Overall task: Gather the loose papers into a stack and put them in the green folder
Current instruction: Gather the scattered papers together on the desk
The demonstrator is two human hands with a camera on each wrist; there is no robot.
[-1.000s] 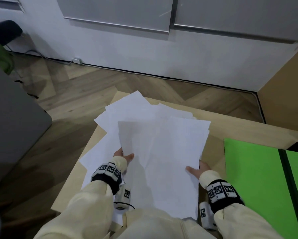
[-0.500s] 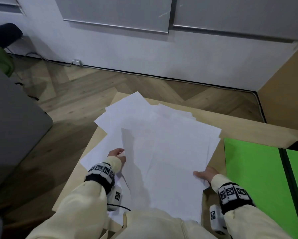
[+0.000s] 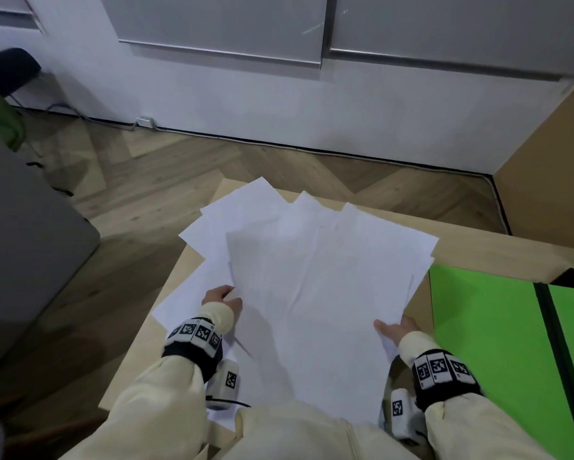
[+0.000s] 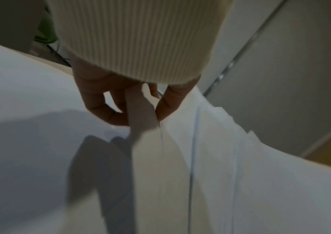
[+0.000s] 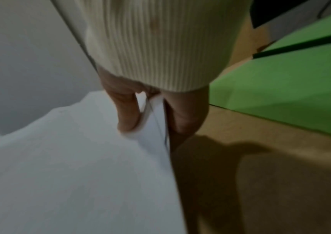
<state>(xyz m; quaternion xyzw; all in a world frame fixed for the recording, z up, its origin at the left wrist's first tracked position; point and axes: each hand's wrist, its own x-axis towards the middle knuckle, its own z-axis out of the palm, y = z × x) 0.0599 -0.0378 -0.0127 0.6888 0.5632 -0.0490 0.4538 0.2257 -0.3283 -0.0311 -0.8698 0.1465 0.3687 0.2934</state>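
Several loose white papers (image 3: 315, 287) lie fanned and overlapping on the left half of the wooden table (image 3: 471, 247). My left hand (image 3: 220, 298) pinches the left edge of the upper sheets (image 4: 210, 158), thumb on top and fingers under. My right hand (image 3: 393, 330) pinches their right edge (image 5: 154, 126) the same way. The upper sheets are raised a little off those beneath (image 3: 192, 287). The green folder (image 3: 484, 333) lies open and flat to the right of the papers, its dark spine (image 3: 554, 346) running front to back.
The table's left edge (image 3: 166, 287) drops to a wood floor (image 3: 146, 200). A grey piece of furniture (image 3: 23, 234) stands to the left, a white wall (image 3: 279, 101) beyond, and a brown panel (image 3: 551, 167) at the right.
Both hands shifted slightly rightward and forward with the upper sheets, which fanned wider toward the folder. The grips on the paper edges stayed the same.
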